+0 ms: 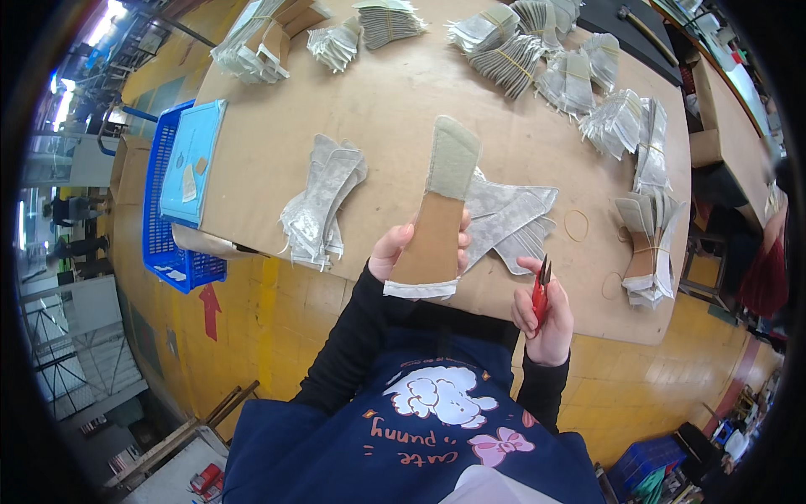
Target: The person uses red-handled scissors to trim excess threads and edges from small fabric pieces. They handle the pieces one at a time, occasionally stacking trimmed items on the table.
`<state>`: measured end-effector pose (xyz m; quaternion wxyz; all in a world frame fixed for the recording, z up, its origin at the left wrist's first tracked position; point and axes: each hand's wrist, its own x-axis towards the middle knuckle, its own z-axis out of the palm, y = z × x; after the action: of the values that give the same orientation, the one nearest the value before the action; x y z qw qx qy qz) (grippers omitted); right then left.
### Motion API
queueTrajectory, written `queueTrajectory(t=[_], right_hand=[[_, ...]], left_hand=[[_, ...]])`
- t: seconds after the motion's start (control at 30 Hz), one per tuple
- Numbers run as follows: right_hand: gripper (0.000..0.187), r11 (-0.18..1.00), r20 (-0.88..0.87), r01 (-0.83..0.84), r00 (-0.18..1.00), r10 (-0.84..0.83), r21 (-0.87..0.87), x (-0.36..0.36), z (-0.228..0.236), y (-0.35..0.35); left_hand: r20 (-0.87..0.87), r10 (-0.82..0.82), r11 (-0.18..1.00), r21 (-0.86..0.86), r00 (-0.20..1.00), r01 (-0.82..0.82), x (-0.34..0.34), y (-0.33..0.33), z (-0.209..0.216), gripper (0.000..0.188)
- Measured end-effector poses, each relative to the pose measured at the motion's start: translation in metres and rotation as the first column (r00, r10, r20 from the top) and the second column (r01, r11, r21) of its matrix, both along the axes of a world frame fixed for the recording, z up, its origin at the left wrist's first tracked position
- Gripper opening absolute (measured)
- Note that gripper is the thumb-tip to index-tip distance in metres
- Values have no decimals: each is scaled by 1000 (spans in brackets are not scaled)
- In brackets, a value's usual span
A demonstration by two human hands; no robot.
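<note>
My left hand point(391, 250) grips a flat sewn piece point(430, 239), brown below with a grey-green top end and a white strip along its lower edge. The thumb lies at its left side and fingertips show at its right edge. My right hand point(551, 326) is closed around red-handled thread snips point(541, 296), their dark blades pointing up. Behind the held piece, a loose pile of grey patterned pieces point(510, 217) lies fanned on the table. To the left sits another stack of grey pieces point(323, 202) with frayed white ends.
Bundles of similar pieces point(505, 63) crowd the table's far side point(395, 92), and a brown-and-grey bundle point(651, 248) lies at the right. A rubber band point(576, 225) rests near the pile. A blue basket point(161, 244) stands against the left edge; a hammer point(646, 35) lies far right.
</note>
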<state>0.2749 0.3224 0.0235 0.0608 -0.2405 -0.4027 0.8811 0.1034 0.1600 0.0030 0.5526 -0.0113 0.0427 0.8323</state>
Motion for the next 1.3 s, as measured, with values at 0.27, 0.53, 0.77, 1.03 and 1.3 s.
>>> queueTrajectory(t=[0.27, 0.53, 0.77, 1.03, 1.3], right_hand=[[56, 1000, -17, -16, 1000, 16, 25, -2, 2, -1], [48, 663, 18, 87, 989, -149, 743, -11, 16, -12], [50, 180, -85, 93, 995, -53, 979, -41, 14, -7], [48, 198, -23, 28, 999, -23, 980, -37, 13, -6], [50, 278, 30, -19, 999, -35, 961, -36, 17, -12]], left_hand=[[63, -18, 998, 54, 998, 14, 4, -1, -4, 64], [-209, -45, 961, -275, 977, -15, 14, -1, 2, 74], [-176, -201, 937, -321, 964, 137, 30, -1, -3, 69], [-217, -308, 849, -503, 926, 165, 32, -6, 5, 88], [-228, -277, 894, -416, 933, 163, 28, -12, 1, 62]])
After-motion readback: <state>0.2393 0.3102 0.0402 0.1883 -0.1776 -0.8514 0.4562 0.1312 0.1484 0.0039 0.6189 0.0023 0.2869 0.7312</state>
